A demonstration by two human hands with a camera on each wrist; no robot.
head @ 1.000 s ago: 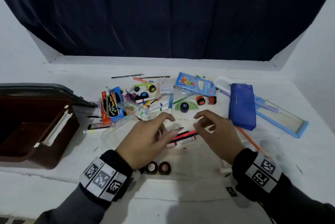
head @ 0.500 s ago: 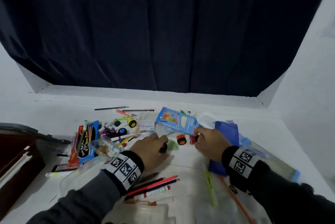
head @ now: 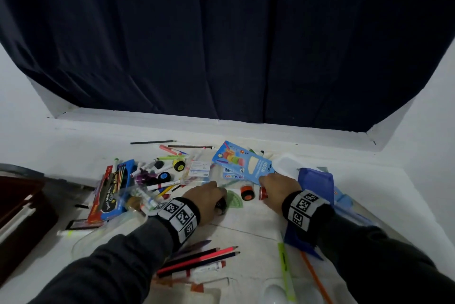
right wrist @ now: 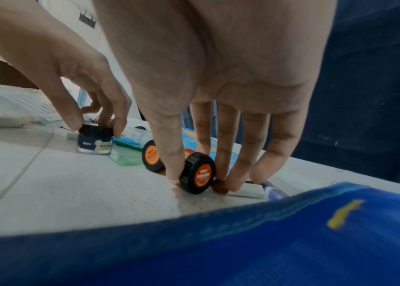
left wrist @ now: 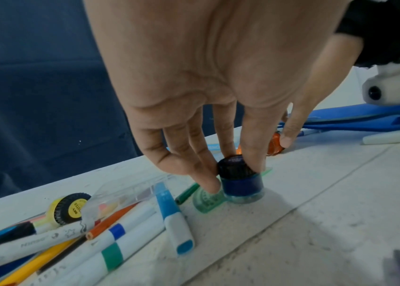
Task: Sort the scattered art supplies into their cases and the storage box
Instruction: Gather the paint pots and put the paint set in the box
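**Both hands on paint jars**

Since a second ago my hands have left the pencils at the near edge and reached farther out into the pile; those pencils now lie behind my wrists, their long axes running left to right with the tips toward the right.

My left hand grasps the blue paint jar by its black cap, fingertips curled down around the rim. The jar stands upright on the table, cap up, its base touching the near edge of the green protractor.

My right hand reaches down on the red-orange paint jar, thumb on its left side and fingers on its right, pinching it. This jar lies on its side, its axis running near to far, with the black cap and orange label facing me. A second orange jar lies on its side just left of it, close beside it; I cannot tell whether they touch.

The blue pencil pouch sits just right of my right wrist. The blue colour-pen box lies flat just beyond my fingers, its long axis slanting from far left to near right. Markers are heaped to the left of my left hand, most running roughly left to right. The brown storage box stands at the far left of the table.
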